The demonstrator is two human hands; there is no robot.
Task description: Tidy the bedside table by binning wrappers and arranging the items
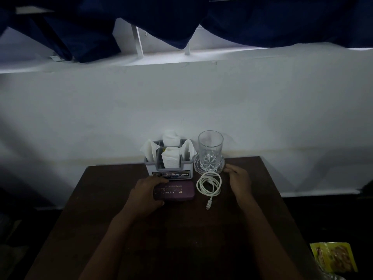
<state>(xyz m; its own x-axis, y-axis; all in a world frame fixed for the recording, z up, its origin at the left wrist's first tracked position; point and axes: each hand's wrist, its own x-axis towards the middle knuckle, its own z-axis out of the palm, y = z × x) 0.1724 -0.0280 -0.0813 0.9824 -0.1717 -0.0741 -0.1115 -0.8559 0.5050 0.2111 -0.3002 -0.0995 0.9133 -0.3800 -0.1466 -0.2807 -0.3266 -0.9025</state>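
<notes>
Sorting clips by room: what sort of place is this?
Likely a bedroom corner: a dark table against a white wall below blue curtains, holding a tissue holder, a glass and a coiled white cable.

Dim, underexposed view; pale light along the window sill (171, 57).

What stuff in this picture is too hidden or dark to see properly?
Head view only:
1. Purple case: its left end is hidden under the left hand.
2. Yellow wrapper: too dark and blurry to read.
3. Tissue holder: its label is blurred apart from OPEL.
</notes>
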